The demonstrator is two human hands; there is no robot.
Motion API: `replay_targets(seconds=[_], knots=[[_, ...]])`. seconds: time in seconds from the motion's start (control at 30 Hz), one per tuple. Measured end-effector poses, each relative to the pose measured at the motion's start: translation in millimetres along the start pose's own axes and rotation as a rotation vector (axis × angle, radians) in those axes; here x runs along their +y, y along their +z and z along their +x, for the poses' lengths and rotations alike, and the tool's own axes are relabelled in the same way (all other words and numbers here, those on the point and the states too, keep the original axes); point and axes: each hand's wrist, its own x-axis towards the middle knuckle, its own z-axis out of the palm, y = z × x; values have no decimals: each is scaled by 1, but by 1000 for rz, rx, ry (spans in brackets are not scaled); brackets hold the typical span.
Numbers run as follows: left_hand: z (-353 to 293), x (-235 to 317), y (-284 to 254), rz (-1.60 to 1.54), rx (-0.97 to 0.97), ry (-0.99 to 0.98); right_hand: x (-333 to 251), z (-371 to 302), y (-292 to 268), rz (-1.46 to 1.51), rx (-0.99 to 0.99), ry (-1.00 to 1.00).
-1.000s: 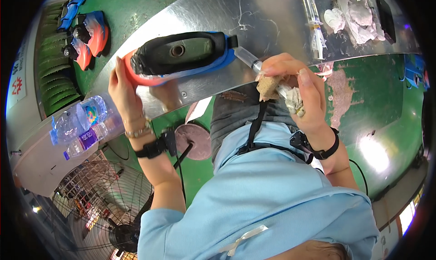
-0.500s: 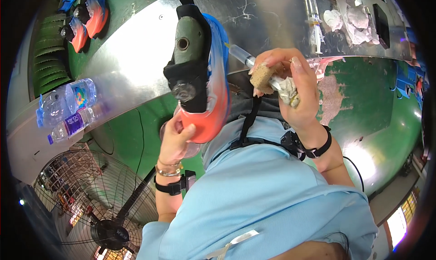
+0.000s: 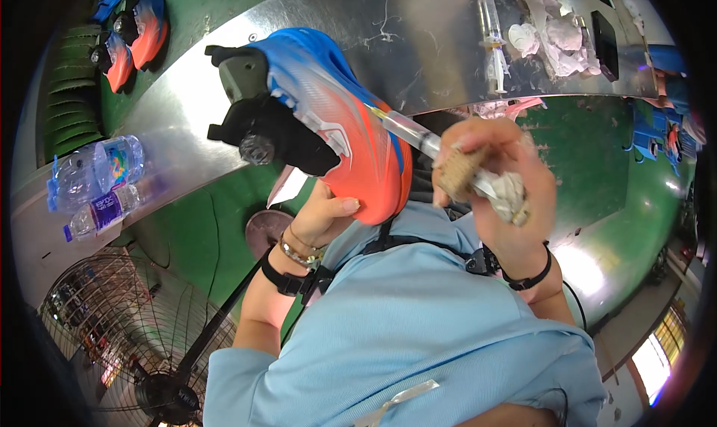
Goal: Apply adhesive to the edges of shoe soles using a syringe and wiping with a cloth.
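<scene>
My left hand (image 3: 323, 216) grips a blue and coral sports shoe (image 3: 366, 158) by its toe. The shoe is tilted, its side turned up, with a green-grey last (image 3: 243, 76) and black fabric (image 3: 287, 132) at its opening. My right hand (image 3: 526, 177) is closed on a clear syringe (image 3: 409, 132), whose yellowish tip meets or nearly meets the shoe's side near the sole edge; contact is hard to tell. The same hand also keeps a tan crepe-like block (image 3: 459, 172) and a crumpled whitish wad (image 3: 508, 194) against the palm, slightly blurred.
A metal table (image 3: 441, 61) curves ahead, bearing another syringe (image 3: 491, 42), crumpled tissue (image 3: 560, 35) and a dark flat phone-like object (image 3: 605, 46). Plastic bottles (image 3: 97, 177) stand left. More shoes (image 3: 148, 35) lie at far left. A caged fan (image 3: 142, 337) stands lower left.
The shoe has turned, its heel swinging left so its coloured side faces up. My right hand has moved slightly right and down, the syringe tip staying by the shoe.
</scene>
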Motion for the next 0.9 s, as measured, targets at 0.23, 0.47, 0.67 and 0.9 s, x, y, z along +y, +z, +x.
replay_targets(seconds=[0.23,0.47,0.67,0.9], knots=[[66,-8,25,-222,-173,87,-31,-11,-19,50,-51,-170],[103,0,42,-220,-273,163,-36,-22,-19,-92,142,-282],[120,1,51,-258,-302,262,-35,-22,-20,-178,170,-310],[130,11,76,-258,-108,378,-19,-15,-17,-213,144,-388]])
